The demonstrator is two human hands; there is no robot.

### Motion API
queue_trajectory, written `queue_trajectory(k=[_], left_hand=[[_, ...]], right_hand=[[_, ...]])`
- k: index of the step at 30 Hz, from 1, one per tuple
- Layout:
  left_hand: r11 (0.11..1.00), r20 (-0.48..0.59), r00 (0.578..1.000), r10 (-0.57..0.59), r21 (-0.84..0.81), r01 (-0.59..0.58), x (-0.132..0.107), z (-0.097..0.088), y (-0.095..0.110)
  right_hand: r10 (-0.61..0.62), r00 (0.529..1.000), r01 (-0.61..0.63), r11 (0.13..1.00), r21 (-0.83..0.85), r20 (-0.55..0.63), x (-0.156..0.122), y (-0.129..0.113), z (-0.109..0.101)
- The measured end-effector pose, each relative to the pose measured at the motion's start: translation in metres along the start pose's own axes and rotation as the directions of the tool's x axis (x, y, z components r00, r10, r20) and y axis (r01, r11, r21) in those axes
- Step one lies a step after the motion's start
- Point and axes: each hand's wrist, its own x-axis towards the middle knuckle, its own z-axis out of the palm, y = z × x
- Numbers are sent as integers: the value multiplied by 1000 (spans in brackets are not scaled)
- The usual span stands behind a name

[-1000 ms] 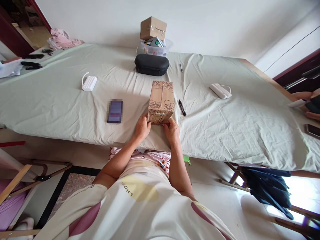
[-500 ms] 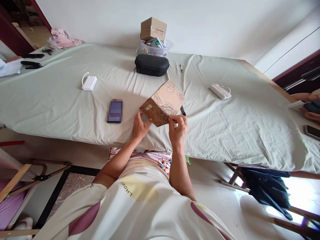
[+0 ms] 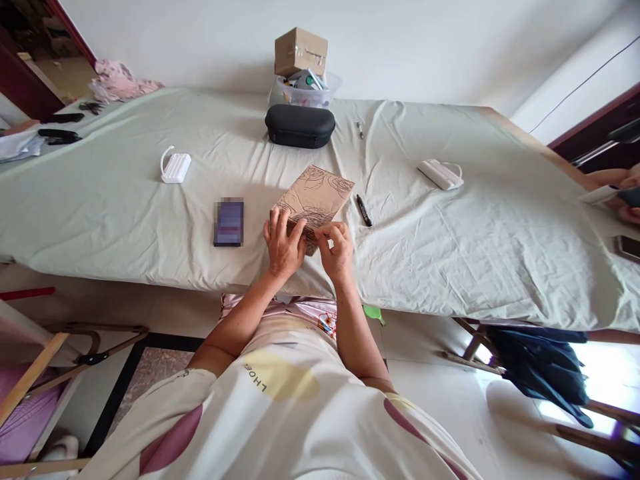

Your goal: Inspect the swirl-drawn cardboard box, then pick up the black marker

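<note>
A brown cardboard box (image 3: 316, 190) with looping black scribbles is in front of me near the table's front edge. My left hand (image 3: 285, 247) grips its near left side, the fingers lying over the upper edge. At the near right corner my right hand (image 3: 336, 247) has thumb and forefinger pinched together against the box; the fingers cover the spot they touch. Both hands hide much of the scribbled front face. To the right of the box lies a black marker (image 3: 364, 211) on the cloth.
A phone (image 3: 229, 222) lies left of the box on the green tablecloth (image 3: 400, 267). White power banks (image 3: 176, 167) (image 3: 441, 174) flank it farther out. Behind are a black case (image 3: 300, 127), a clear plastic tub (image 3: 327, 93) and another carton (image 3: 301, 52). Another person's hands (image 3: 627, 193) show at right.
The box has tipped and turned, showing less of its front. My left hand has moved up over its edge, and my right hand has shifted left. More of the marker shows.
</note>
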Motion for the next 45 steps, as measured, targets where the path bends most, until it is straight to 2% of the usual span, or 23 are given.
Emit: queue_trajectory(k=[5,10,14,18,22,26,32,45], left_hand=[[996,6,996,91,8,-91,0,0,-4],[996,49,994,93,5,-93,1,0,-2],[996,39,995,88,5,-89,3,-1,3],[997,28,997,71,-8,-71,4,-1,6],[999,-7,999,47,-11,-48,5,1,9],[999,-30,999,38,2,-38,7,4,14],[1000,-20,1000,6,6,-6,11,10,13],[987,27,1000,-2,-163,6,36,15,-32]], right_hand=[[42,999,-43,998,55,24,4,12,-4],[99,993,-105,991,87,67,25,35,-10],[135,990,-135,991,11,43,53,65,-15],[172,982,-166,984,-69,82,84,103,-18],[249,962,-247,968,-31,113,104,127,-16],[256,962,-260,965,32,91,102,129,-8],[250,967,-247,967,61,-45,84,123,-3],[312,924,-311,950,40,-221,60,113,-17]])
